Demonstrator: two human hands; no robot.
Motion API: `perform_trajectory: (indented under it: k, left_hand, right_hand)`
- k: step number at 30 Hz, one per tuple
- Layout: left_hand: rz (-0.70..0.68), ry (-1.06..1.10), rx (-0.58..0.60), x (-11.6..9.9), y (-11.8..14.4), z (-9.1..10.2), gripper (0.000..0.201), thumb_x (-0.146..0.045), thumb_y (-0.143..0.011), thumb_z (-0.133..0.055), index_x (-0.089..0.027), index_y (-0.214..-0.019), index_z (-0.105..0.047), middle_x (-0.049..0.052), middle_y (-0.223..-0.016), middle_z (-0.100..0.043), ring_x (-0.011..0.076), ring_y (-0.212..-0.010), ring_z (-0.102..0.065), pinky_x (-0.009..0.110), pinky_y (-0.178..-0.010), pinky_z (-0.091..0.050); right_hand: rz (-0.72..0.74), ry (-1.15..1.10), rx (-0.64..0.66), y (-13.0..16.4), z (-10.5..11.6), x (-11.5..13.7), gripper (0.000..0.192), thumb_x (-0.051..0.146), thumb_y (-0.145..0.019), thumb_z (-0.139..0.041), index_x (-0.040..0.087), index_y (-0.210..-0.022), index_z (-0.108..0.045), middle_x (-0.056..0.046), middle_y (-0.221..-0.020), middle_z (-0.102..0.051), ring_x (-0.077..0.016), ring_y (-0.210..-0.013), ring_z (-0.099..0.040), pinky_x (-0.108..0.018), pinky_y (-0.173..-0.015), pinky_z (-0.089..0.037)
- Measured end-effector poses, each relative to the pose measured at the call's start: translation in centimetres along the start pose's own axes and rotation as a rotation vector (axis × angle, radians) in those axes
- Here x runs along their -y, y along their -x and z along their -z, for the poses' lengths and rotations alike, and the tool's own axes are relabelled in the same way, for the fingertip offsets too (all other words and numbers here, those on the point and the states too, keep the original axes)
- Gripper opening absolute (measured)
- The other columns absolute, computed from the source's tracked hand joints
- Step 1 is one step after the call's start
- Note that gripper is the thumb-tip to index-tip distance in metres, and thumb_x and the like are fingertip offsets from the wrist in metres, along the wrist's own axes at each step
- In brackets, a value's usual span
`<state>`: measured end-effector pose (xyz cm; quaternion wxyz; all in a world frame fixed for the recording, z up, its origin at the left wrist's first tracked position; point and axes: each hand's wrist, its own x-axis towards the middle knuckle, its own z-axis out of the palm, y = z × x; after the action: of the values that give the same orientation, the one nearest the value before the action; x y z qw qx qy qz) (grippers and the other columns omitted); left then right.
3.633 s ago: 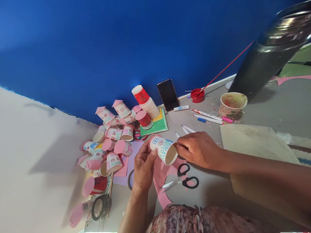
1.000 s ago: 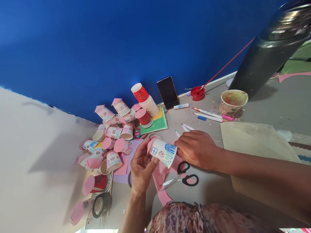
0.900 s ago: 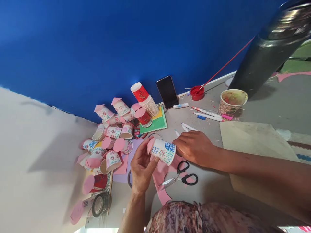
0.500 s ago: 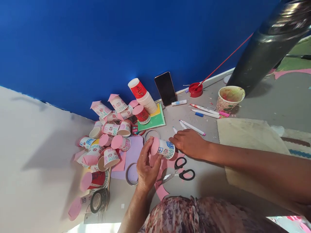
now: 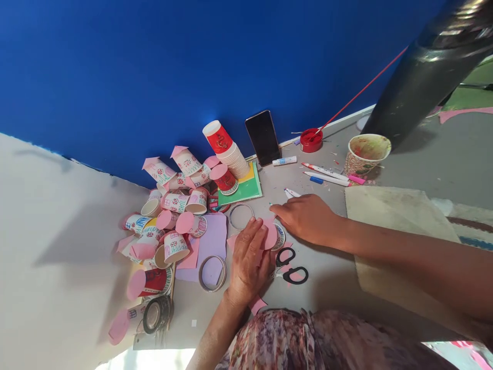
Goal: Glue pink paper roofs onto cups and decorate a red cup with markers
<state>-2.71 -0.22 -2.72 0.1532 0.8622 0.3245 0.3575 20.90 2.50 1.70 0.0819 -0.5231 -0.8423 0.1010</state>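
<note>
My left hand [image 5: 250, 257] is closed round a small white paper cup [image 5: 279, 237] with drawn blue marks and a pink paper disc [image 5: 269, 234] on its end. The hand's back hides much of the cup, which lies tilted just above the table. My right hand [image 5: 306, 218] is beside it with curled fingers, the teal tip of a marker pen [image 5: 271, 205] poking out by the index finger; the rest of the pen is hidden. Black-handled scissors [image 5: 296, 275] lie below the cup on pink paper scraps [image 5: 257, 305].
Decorated cups [image 5: 177, 248] crowd the left, near rolls of tape [image 5: 212, 273] and purple paper [image 5: 215, 226]. A cup stack [image 5: 236, 160], a phone [image 5: 264, 137], a red paint pot [image 5: 310, 141], markers [image 5: 327, 179], a stained cup [image 5: 367, 154] and a dark bottle [image 5: 416, 77] stand or lie behind.
My left hand has turned over and moved right and up with the cup, so the disc now faces me more. My right hand has shifted slightly up over the markers.
</note>
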Motion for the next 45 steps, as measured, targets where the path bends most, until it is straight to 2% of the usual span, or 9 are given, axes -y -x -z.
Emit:
perform_trajectory:
  k: [2,5,9,16,19,23,28,37,45]
  left_hand:
    - [-0.046,-0.057,0.014,-0.2,-0.3,0.0,0.070,-0.011,-0.095,-0.067,-0.027,-0.160,-0.047,0.017,-0.156,-0.061,0.0336,-0.153,-0.052,0.057,-0.120,-0.051]
    - [-0.098,-0.142,0.042,-0.5,-0.6,0.1,0.066,-0.011,-0.098,-0.063,-0.022,-0.161,-0.044,0.019,-0.155,-0.061,0.0325,-0.155,-0.048,0.057,-0.119,-0.051]
    - [-0.103,-0.132,0.085,-0.7,-0.8,0.3,0.070,-0.019,-0.099,-0.064,-0.016,-0.164,-0.036,0.022,-0.154,-0.060,0.0336,-0.156,-0.046,0.057,-0.122,-0.048]
    - [-0.043,-0.020,0.116,-0.8,-0.6,0.7,0.072,-0.037,-0.102,-0.063,-0.019,-0.166,-0.033,0.023,-0.163,-0.051,0.0377,-0.159,-0.041,0.061,-0.124,-0.044]
    - [0.063,0.026,0.059,-0.8,-0.4,0.8,0.067,-0.039,-0.106,-0.058,-0.023,-0.166,-0.034,0.021,-0.165,-0.050,0.0350,-0.158,-0.043,0.059,-0.124,-0.044]
    - [0.180,0.016,-0.031,-0.5,-0.3,0.7,0.053,-0.033,-0.109,-0.054,-0.027,-0.160,-0.046,0.017,-0.162,-0.055,0.0307,-0.155,-0.049,0.057,-0.123,-0.047]
    - [0.183,0.011,-0.035,-0.1,-0.2,0.2,0.043,-0.029,-0.109,-0.055,-0.027,-0.152,-0.057,0.015,-0.159,-0.059,0.0287,-0.152,-0.053,0.056,-0.120,-0.051]
    - [0.165,-0.027,-0.069,0.0,-0.1,-0.1,0.041,-0.022,-0.106,-0.059,-0.026,-0.147,-0.062,0.016,-0.151,-0.066,0.0290,-0.145,-0.061,0.057,-0.114,-0.058]
    - [0.185,0.019,-0.100,0.0,0.0,-0.5,0.042,-0.020,-0.105,-0.062,-0.027,-0.146,-0.064,0.014,-0.149,-0.068,0.0278,-0.145,-0.061,0.056,-0.116,-0.056]
  right_hand:
    - [-0.018,-0.160,-0.125,-0.1,0.0,-0.2,0.021,0.019,-0.104,-0.055,0.019,-0.099,-0.075,-0.008,-0.090,-0.081,-0.0228,-0.086,-0.074,-0.031,-0.066,-0.033]
    - [0.057,-0.449,-0.249,-0.2,-0.4,-0.5,0.018,0.022,-0.101,-0.060,0.021,-0.102,-0.078,-0.004,-0.091,-0.079,-0.0183,-0.082,-0.069,-0.029,-0.074,-0.040]
    - [0.161,-0.634,-0.183,-0.2,-0.1,-1.0,0.023,0.017,-0.090,-0.067,0.019,-0.110,-0.078,-0.003,-0.090,-0.073,-0.0152,-0.075,-0.062,-0.028,-0.075,-0.044]
    - [0.087,-0.561,-0.021,-0.5,0.8,-1.3,0.038,0.027,-0.082,-0.078,0.021,-0.119,-0.075,-0.003,-0.094,-0.070,-0.0194,-0.081,-0.063,-0.031,-0.076,-0.042]
    - [0.068,-0.500,0.022,-0.5,0.9,-1.4,0.038,0.032,-0.083,-0.078,0.022,-0.119,-0.075,-0.005,-0.101,-0.071,-0.0216,-0.086,-0.064,-0.032,-0.077,-0.040]
    - [0.082,-0.450,0.052,-0.4,1.0,-1.5,0.034,0.037,-0.085,-0.078,0.023,-0.116,-0.077,-0.006,-0.103,-0.071,-0.0244,-0.091,-0.065,-0.034,-0.077,-0.039]
    - [0.083,-0.403,0.071,-0.3,1.1,-1.3,0.033,0.040,-0.087,-0.078,0.025,-0.116,-0.078,-0.005,-0.101,-0.070,-0.0254,-0.091,-0.066,-0.034,-0.076,-0.039]
    - [0.106,-0.356,0.074,-0.2,1.3,-1.3,0.028,0.038,-0.089,-0.076,0.025,-0.114,-0.080,-0.006,-0.102,-0.071,-0.0264,-0.095,-0.068,-0.033,-0.075,-0.038]
    - [0.122,-0.387,0.024,0.0,0.9,-1.4,0.024,0.035,-0.089,-0.075,0.026,-0.110,-0.081,-0.005,-0.096,-0.072,-0.0242,-0.090,-0.067,-0.032,-0.074,-0.038]
